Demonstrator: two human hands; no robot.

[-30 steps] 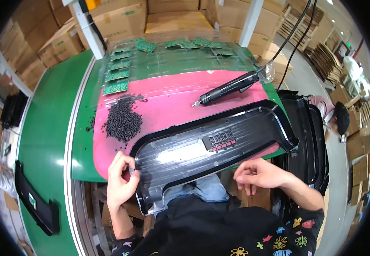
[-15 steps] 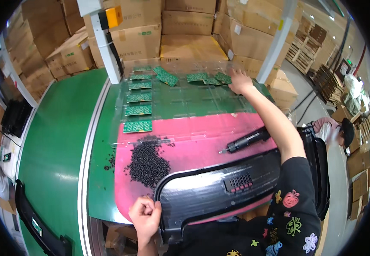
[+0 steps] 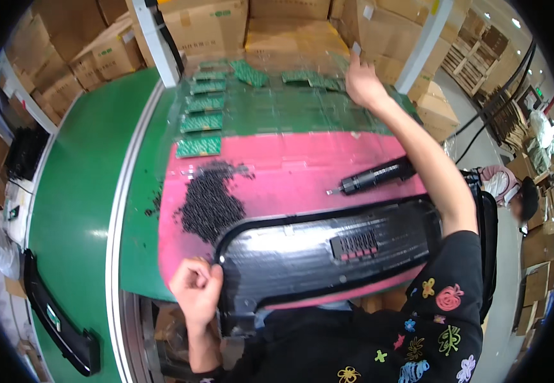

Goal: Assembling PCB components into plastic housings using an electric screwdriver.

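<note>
My left hand (image 3: 197, 288) is closed, its fingers curled and the thumb bent over; whatever it may hold is hidden. It is beside the left end of a long glossy black plastic panel (image 3: 283, 258) with a slotted vent. Just beyond lies a heap of small black screw-like pieces (image 3: 210, 203) on a pink mat (image 3: 277, 172). My right hand (image 3: 365, 84) reaches to the far right, fingers partly stretched and nothing visible in them. Close to it, green circuit boards (image 3: 298, 76) sit in a clear plastic tray (image 3: 277, 115). More boards (image 3: 199, 147) form a column on the tray's left.
A black electric screwdriver (image 3: 376, 177) lies on the mat, below my right forearm. A second black panel (image 3: 63, 319) rests on the green surface at left. White posts (image 3: 424, 48) and stacked cartons (image 3: 206, 29) stand behind. Another person (image 3: 510, 191) is at the right.
The view has tipped downward, so the bench appears higher. My right hand has shifted slightly away from the nearest boards, toward the tray's far right. My left hand stays closed beside the panel.
</note>
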